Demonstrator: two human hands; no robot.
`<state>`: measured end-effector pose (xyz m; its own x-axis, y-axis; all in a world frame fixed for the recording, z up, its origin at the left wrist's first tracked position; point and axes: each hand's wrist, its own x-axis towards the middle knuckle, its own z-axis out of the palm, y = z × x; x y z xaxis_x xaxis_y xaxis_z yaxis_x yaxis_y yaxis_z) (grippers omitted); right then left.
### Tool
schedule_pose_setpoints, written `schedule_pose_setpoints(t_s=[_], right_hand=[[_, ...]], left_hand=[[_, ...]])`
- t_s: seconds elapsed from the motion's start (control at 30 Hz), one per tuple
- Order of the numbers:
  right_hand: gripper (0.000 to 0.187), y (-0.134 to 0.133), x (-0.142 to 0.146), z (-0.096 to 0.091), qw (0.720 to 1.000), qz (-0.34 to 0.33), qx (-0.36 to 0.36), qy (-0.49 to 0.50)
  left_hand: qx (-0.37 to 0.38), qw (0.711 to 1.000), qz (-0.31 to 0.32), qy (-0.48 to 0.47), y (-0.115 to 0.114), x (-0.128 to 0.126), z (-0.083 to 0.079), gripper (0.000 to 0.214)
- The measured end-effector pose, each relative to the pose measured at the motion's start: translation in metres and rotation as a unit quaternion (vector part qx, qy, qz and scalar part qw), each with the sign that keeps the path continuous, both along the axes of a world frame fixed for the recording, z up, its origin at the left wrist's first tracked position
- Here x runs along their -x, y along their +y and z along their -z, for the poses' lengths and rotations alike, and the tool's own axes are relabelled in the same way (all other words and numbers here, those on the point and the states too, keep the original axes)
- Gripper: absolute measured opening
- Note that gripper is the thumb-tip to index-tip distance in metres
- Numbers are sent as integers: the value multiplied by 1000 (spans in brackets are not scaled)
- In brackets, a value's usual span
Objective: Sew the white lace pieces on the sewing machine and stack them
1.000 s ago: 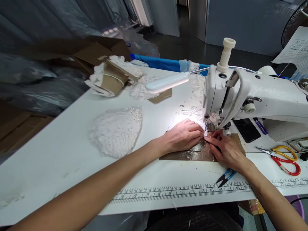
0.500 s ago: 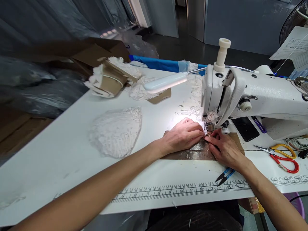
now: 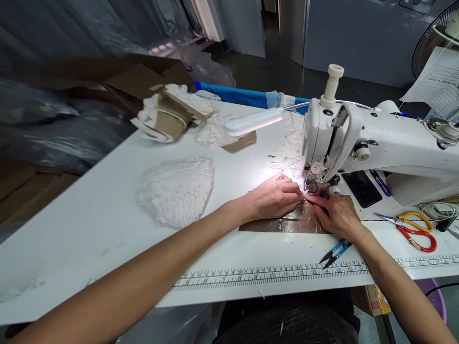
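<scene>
Under the needle area of a white sewing machine (image 3: 401,138), my two hands meet at the fingertips. My left hand (image 3: 274,197) lies palm down, its fingers closed together at the near edge of white lace fabric (image 3: 283,165) under the lamp's light. From the other side, my right hand (image 3: 339,210) pinches with thumb and forefinger close to the presser foot (image 3: 307,185). What sits between its fingertips is too small and hidden to make out. Beneath both hands is a shiny brown sheet (image 3: 272,225). Blue thread snips (image 3: 336,252) lie beside my right wrist.
A ruler strip (image 3: 272,276) runs along the table's front edge. Scissors (image 3: 418,231) and a black phone (image 3: 362,188) lie on the right. A white lace piece (image 3: 179,191) lies left, with a tied lace bundle (image 3: 172,114) behind. The lamp (image 3: 253,122) hangs above.
The view has shifted slightly, moving the machine and table items in the frame. Both hands stay at the needle; the right fingers sit a little differently.
</scene>
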<state>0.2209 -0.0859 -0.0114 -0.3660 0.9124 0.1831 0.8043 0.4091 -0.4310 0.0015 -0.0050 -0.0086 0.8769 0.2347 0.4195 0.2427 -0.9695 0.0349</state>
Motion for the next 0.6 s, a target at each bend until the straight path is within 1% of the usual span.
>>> schedule_pose_setpoints(t_s=[0.1, 0.17, 0.23, 0.3, 0.37, 0.43, 0.47, 0.53, 0.6], right_hand=[[32, 2, -2, -2, 998, 6, 31, 53], [31, 2, -6, -12, 995, 13, 42, 93], [30, -3, -12, -28, 993, 12, 22, 113], [31, -14, -21, -43, 995, -4, 8, 103], [32, -30, -32, -52, 996, -40, 39, 73], [33, -49, -40, -51, 996, -71, 41, 22], [32, -57, -44, -47, 997, -72, 31, -3], [24, -70, -47, -35, 997, -68, -25, -30], [20, -76, -47, -23, 994, -64, -80, -38]], left_hand=[[3, 1000, 8, -5, 0, 0, -1, 26], [2, 1000, 2, 0, -1, -1, -2, 26], [-6, 1000, -5, 0, -2, -2, -1, 29], [-14, 1000, -7, -4, -2, -4, 2, 32], [-5, 1000, -14, -1, -1, -5, 6, 34], [22, 999, -39, 3, 0, -5, 9, 35], [38, 998, -53, 4, 0, -4, 10, 34], [73, 995, -66, -3, 0, -3, 10, 31], [108, 993, -47, -26, -1, -1, 8, 29]])
